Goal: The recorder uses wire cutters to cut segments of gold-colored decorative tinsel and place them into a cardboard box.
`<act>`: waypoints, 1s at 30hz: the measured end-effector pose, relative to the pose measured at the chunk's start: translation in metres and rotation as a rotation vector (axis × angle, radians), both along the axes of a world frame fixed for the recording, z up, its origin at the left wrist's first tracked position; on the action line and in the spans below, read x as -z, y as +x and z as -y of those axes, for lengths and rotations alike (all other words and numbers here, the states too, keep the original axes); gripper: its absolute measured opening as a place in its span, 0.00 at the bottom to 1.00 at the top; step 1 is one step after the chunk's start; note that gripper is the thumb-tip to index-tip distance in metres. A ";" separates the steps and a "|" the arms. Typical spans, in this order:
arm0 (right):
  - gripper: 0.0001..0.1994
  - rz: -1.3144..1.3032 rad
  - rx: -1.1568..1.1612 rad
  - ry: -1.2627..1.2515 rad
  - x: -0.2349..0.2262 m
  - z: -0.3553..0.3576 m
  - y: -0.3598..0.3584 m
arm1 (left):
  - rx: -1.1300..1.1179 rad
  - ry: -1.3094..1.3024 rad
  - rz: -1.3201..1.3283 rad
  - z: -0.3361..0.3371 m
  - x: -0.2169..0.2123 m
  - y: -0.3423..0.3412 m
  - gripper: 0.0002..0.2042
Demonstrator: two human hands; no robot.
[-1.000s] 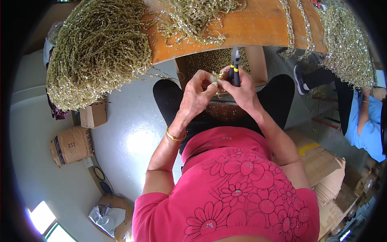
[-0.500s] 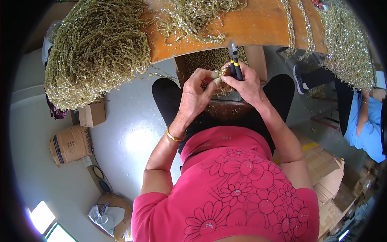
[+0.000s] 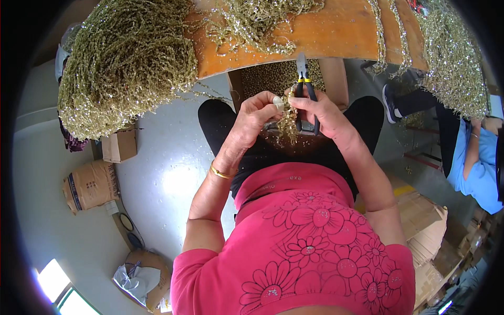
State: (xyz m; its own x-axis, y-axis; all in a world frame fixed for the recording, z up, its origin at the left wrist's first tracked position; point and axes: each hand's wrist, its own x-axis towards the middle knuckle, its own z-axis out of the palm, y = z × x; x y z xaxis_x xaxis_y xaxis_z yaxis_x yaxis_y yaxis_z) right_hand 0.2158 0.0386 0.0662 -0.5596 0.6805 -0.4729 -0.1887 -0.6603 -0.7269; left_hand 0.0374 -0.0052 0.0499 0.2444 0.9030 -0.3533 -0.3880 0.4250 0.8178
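My right hand (image 3: 324, 111) holds cutting pliers (image 3: 301, 68) with black handles and yellow bands, jaws pointing away from me and handles spread apart. Its thumb and fingertips also pinch a gold beaded strand (image 3: 286, 126), which dangles over my lap. Just left of the strand, my left hand (image 3: 253, 118) is closed in a pinch, pale covers on its fingertips. What lies between those fingertips is too small to make out. Beyond both hands, an open cardboard box (image 3: 336, 81) of small gold beads (image 3: 268, 79) sits below the table edge.
The wooden table (image 3: 336, 37) carries a big heap of gold strands (image 3: 126, 68) at left, a smaller pile (image 3: 252, 26) mid-table and more hanging strands (image 3: 451, 63) at right. A person in a blue top (image 3: 480, 173) sits at right. Cartons (image 3: 92, 186) stand along the left wall.
My hands have moved slightly apart. The plier handles have spread, and the gold strand now hangs down visibly between my hands.
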 end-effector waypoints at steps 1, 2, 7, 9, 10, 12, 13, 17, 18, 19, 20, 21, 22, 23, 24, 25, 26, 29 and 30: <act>0.09 0.002 0.002 0.000 0.003 0.002 -0.002 | 0.000 0.047 -0.092 0.001 -0.003 0.003 0.05; 0.09 0.084 -0.012 0.160 0.008 0.005 -0.004 | 0.000 0.094 -0.184 0.001 -0.006 0.005 0.05; 0.08 0.382 -0.032 0.711 0.008 0.005 0.000 | 0.052 0.109 -0.224 -0.004 -0.006 -0.001 0.05; 0.09 0.425 0.003 0.776 -0.001 0.008 -0.003 | 0.075 0.119 -0.231 -0.007 -0.003 -0.001 0.05; 0.10 0.467 0.038 0.840 -0.005 0.009 -0.005 | 0.041 0.063 -0.095 -0.008 -0.002 -0.002 0.04; 0.11 0.401 0.103 0.748 0.006 0.007 -0.007 | 0.033 0.004 0.091 -0.011 -0.003 -0.006 0.04; 0.11 0.333 0.167 0.655 0.011 0.008 -0.009 | 0.034 0.005 0.091 -0.013 0.001 -0.006 0.04; 0.12 0.623 0.305 1.129 0.019 0.010 -0.015 | 0.054 0.057 0.035 -0.016 0.003 -0.002 0.04; 0.12 0.779 0.261 1.351 0.012 0.008 -0.016 | 0.006 0.122 -0.096 -0.016 -0.001 0.000 0.03; 0.11 0.935 0.210 1.572 0.008 0.006 -0.017 | 0.006 0.122 -0.095 -0.016 0.001 0.003 0.03; 0.14 0.850 0.253 1.511 0.021 0.002 -0.021 | -0.059 0.183 -0.135 -0.017 0.005 0.006 0.02; 0.14 0.848 0.254 1.511 0.032 -0.002 -0.022 | -0.123 0.244 -0.177 -0.017 0.009 0.007 0.02; 0.12 0.735 0.197 1.067 0.038 -0.007 -0.022 | -0.113 0.259 -0.281 -0.019 0.010 0.006 0.02; 0.11 0.606 0.138 0.630 0.043 -0.010 -0.020 | -0.112 0.263 -0.280 -0.019 0.009 0.007 0.02; 0.08 0.508 0.233 0.593 0.042 -0.010 -0.020 | -0.158 0.261 -0.207 -0.018 0.006 0.010 0.02; 0.08 0.507 0.233 0.596 0.040 -0.009 -0.020 | -0.204 0.259 -0.133 -0.018 0.005 0.012 0.02; 0.08 0.401 0.285 0.616 0.038 -0.010 -0.021 | -0.206 0.262 -0.132 -0.020 0.005 0.009 0.02; 0.09 0.289 0.241 0.580 0.018 -0.008 -0.017 | -0.153 0.073 0.173 -0.026 0.007 -0.002 0.03; 0.09 0.273 0.242 0.565 0.017 -0.009 -0.018 | -0.117 0.003 0.273 -0.028 0.006 -0.006 0.04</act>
State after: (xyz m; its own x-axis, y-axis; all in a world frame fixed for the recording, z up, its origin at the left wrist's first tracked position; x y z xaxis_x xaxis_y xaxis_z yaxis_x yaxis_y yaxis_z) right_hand 0.1975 0.0473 0.0488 -0.2708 0.9564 -0.1097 -0.0442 -0.1262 -0.9910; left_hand 0.0315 0.0224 0.0438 0.2242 0.9315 -0.2863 -0.6402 0.3623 0.6774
